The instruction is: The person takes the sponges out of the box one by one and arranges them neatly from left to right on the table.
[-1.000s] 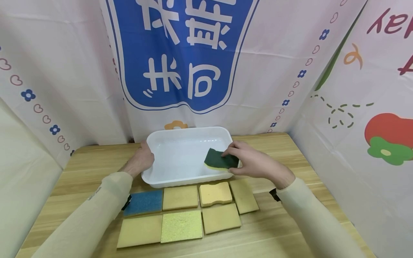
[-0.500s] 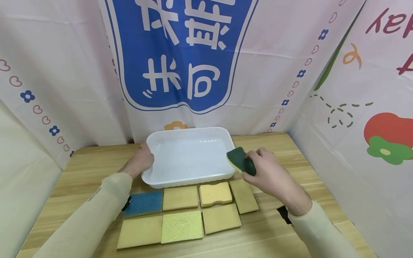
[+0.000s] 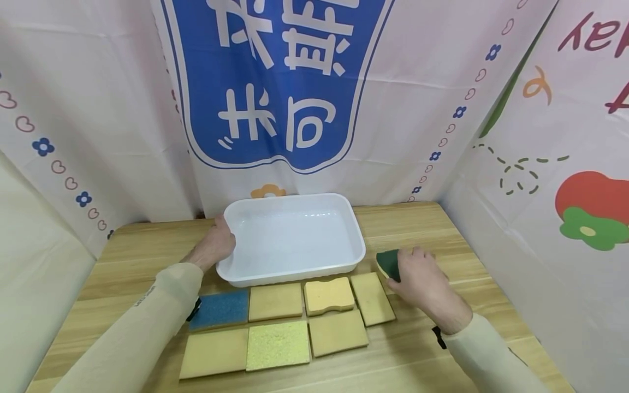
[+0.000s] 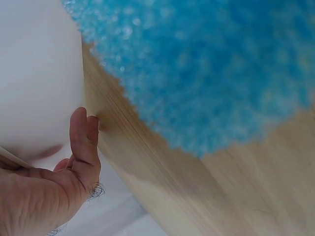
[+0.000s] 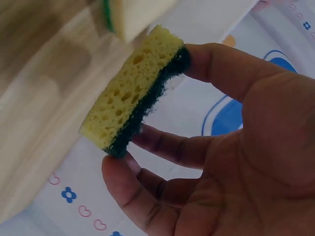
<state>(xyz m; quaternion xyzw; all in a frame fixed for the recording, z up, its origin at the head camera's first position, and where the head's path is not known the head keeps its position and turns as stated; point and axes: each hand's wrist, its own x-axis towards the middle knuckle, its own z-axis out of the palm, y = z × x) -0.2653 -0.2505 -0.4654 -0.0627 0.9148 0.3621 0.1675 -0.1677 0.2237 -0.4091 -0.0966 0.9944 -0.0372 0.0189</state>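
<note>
My right hand [image 3: 421, 275] holds a kitchen sponge [image 3: 388, 264] with a dark green scouring side, just right of the white tray [image 3: 290, 277]. In the right wrist view, thumb and fingers grip the ends of this sponge [image 5: 130, 91], its porous yellow side facing the wooden table. Whether it touches the wood I cannot tell. At the tray's left end, my left hand [image 3: 217, 242] grips the rim. The left wrist view has this hand [image 4: 54, 191] against the tray wall [image 4: 39, 73], with a blue sponge [image 4: 206, 69] large and blurred in front.
Several flat sponges lie in two rows before the tray: a blue one [image 3: 219, 309], a wavy-edged yellow one [image 3: 328, 295], a speckled yellow one [image 3: 278, 345] and a slanted one [image 3: 373, 298] at the right. A printed curtain [image 3: 417, 71] hangs behind the table [image 3: 422, 344].
My right hand has carried the green-and-yellow sponge from over the tray's right end, out across the rim and down to its right. The left hand has stayed on the tray.
</note>
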